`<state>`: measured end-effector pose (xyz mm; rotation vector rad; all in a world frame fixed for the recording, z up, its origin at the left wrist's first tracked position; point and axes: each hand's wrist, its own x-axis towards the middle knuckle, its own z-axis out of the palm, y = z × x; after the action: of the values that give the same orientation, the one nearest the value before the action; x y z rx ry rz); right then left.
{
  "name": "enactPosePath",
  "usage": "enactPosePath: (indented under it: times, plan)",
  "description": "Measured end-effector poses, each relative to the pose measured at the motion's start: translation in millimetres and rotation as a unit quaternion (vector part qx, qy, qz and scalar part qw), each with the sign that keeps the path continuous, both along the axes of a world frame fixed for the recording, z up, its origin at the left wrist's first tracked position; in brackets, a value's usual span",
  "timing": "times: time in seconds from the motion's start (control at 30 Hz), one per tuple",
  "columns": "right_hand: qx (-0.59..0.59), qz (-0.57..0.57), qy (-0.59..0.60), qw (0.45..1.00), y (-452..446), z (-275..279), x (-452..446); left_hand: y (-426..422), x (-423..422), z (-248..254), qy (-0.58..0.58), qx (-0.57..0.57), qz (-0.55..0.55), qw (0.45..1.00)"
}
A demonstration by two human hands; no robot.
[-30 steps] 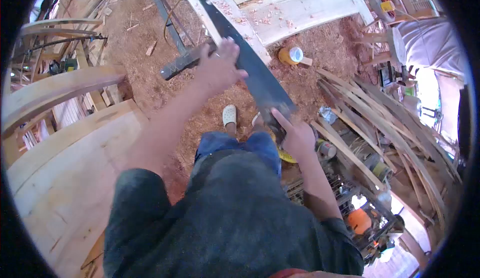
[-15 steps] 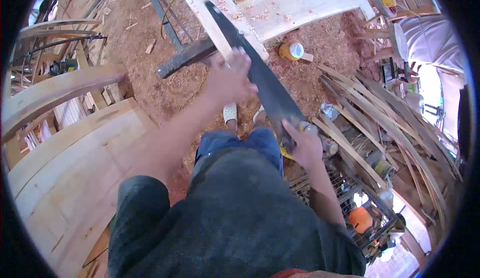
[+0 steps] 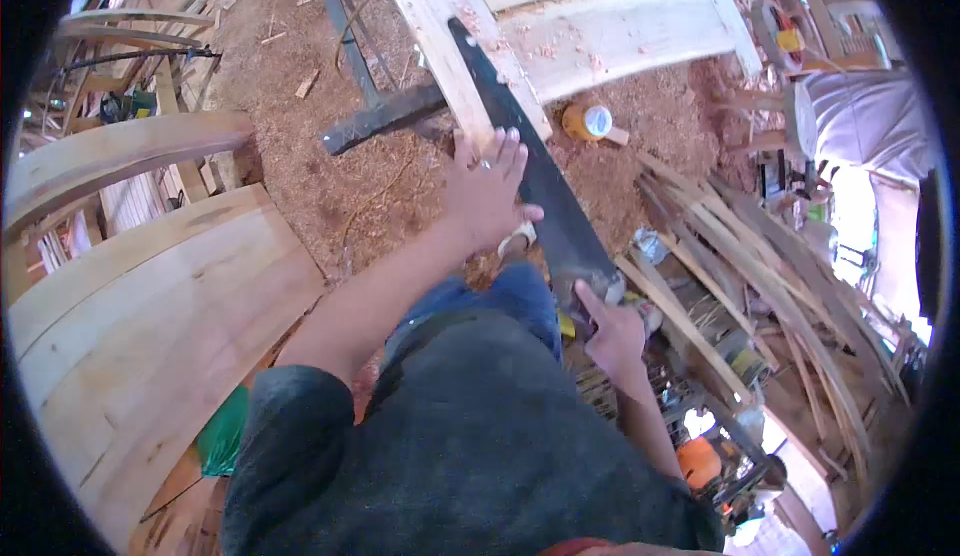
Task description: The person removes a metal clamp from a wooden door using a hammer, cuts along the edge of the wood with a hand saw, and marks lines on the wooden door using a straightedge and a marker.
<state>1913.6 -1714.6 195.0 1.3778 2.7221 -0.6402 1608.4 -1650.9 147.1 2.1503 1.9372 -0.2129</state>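
Observation:
My right hand (image 3: 612, 339) is closed around the handle of a handsaw (image 3: 545, 176), its index finger stretched along the blade's wide end. The long dark blade slants up and left across the near end of a pale wooden board (image 3: 440, 21), its tip over the board. To the left of the blade, my left hand (image 3: 488, 191) lies with fingers extended on the board's near end. A ring shows on one finger, and the thumb points toward the blade. The saw's teeth and most of its handle are hidden from me.
A dark metal bar (image 3: 385, 119) supports the board's near end. A yellow container (image 3: 587, 123) stands on the shavings-covered ground. Long wood strips (image 3: 760, 246) lie piled at right. Large curved wooden panels (image 3: 170, 306) stand at left. An orange object (image 3: 699, 463) is at lower right.
My right hand has drawn the saw back toward my body. My left hand has settled flatter at the board's end. The whole view has shifted slightly.

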Motion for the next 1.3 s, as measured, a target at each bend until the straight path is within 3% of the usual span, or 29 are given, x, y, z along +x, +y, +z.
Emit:
enactPosePath:
  times: [0.07,0.17,0.27,0.37,0.47,0.57,0.67,0.77,0.9,1.0,1.13,1.2,1.27,1.3]
  plan:
    - [-0.024,-0.010,-0.027,0.999,6,0,-8,1,-4,3,0.015,-0.021,-0.007,1.000]
    - [-0.025,-0.005,-0.055,0.998,34,-14,-48,42,-59,-8,-0.007,0.022,0.011,1.000]
    - [-0.003,-0.009,-0.065,0.998,26,-5,-46,40,-56,-32,-0.032,0.060,0.020,0.997]
    - [-0.085,-0.015,-0.074,0.994,-13,7,9,-2,-14,-11,-0.030,0.008,-0.027,0.999]
    - [-0.081,-0.023,-0.027,0.996,-22,17,7,-16,0,5,-0.050,-0.038,-0.020,0.998]
    - [-0.076,-0.026,-0.084,0.993,19,11,-53,40,-60,-13,-0.009,0.022,-0.009,1.000]
    - [-0.090,-0.028,-0.082,0.992,26,-2,-66,73,-104,-25,-0.046,-0.007,-0.078,0.996]
    - [-0.064,-0.028,-0.082,0.994,7,11,-47,36,-69,-35,-0.038,0.061,-0.038,0.997]
    - [-0.032,-0.013,-0.023,0.999,-23,2,3,4,-32,-6,-0.074,-0.035,-0.094,0.992]
    - [-0.071,-0.011,-0.106,0.992,37,21,-61,59,-77,-16,0.031,0.007,-0.040,0.999]
    - [-0.043,0.003,-0.074,0.996,76,9,-92,96,-126,-14,-0.011,0.001,-0.036,0.999]
    - [-0.058,-0.004,-0.095,0.994,46,16,-72,68,-103,-30,-0.065,0.007,-0.041,0.997]
    - [0.000,-0.013,0.035,0.999,1,5,-25,33,-57,-12,-0.062,-0.023,-0.076,0.995]
    - [0.015,-0.010,0.042,0.999,4,10,-29,25,-45,-6,-0.060,-0.037,-0.088,0.994]
